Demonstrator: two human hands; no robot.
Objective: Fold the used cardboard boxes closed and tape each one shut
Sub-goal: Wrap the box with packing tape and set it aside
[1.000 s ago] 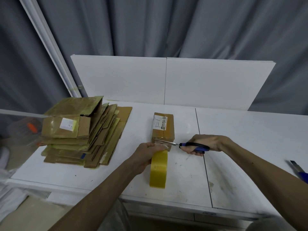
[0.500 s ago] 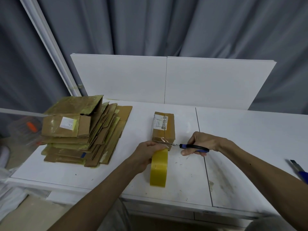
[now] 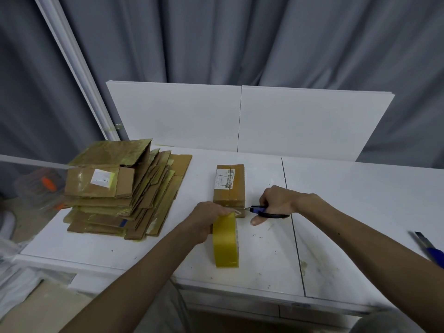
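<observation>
A small closed cardboard box [image 3: 230, 186] with a white label lies in the middle of the white table [image 3: 348, 212]. Just in front of it stands a yellow tape roll [image 3: 225, 243] on edge, and my left hand [image 3: 208, 217] grips its top. A short strip of tape runs from the roll to the box's near end. My right hand [image 3: 276, 200] holds blue-and-black scissors [image 3: 264, 211], whose blades reach the tape strip at the box's near right corner.
A pile of flattened cardboard boxes [image 3: 120, 191] lies at the table's left. A blue-handled cutter [image 3: 427, 246] sits near the right edge. White panels [image 3: 240, 118] stand along the back, with grey curtains behind. Clear plastic bins are at the far left.
The scissors have drawn back to the right from the tape strip. The roll in my left hand has stayed in place.
</observation>
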